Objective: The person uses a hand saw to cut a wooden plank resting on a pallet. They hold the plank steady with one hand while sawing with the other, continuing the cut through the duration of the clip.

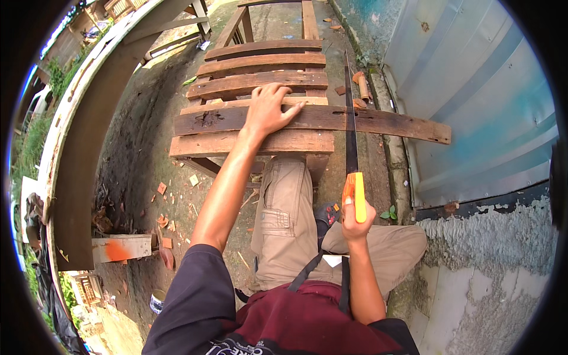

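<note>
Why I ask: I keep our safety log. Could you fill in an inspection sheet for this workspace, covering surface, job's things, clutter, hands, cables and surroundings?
Surface: slatted wooden frame, gaps between slats.
Job's things: dark plank lying across the frame, overhanging its right side; saw with its blade crossing that overhang.
Clutter: small reddish fragments scattered on the ground.
Grips: left grip open on the plank; right grip closed around the saw's handle.
Cables: nothing seen.
Surroundings: metal sheeting and peeling wall at right.

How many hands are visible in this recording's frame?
2: the left hand rests on the dark plank; the right hand grips the handsaw by its handle.
</note>
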The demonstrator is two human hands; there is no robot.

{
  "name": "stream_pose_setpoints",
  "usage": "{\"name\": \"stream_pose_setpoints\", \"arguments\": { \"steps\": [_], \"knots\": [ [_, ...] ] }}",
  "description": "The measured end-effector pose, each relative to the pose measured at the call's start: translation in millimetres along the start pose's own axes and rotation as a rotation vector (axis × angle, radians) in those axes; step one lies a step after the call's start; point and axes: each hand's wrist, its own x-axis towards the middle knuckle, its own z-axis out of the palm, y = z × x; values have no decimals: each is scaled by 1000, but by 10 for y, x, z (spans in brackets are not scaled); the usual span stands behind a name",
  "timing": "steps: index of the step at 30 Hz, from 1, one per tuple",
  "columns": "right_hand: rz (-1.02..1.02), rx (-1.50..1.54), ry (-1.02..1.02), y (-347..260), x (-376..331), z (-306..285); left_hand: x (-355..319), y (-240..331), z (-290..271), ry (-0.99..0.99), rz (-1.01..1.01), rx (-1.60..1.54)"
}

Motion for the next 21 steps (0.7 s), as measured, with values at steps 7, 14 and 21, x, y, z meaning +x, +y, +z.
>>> {"name": "stream_pose_setpoints", "arguments": {
  "steps": [7,14,21],
  "knots": [
    [-99,-90,4,-259,63,210,-513,-504,-576,-231,-19,84],
    [-82,-126,-32,-208,-89,252,-571,-810,-677,-283,55,115],
    [-73,-107,19,-219,-34,262,-527,-705,-659,-286,-8,57]
  ]
}}
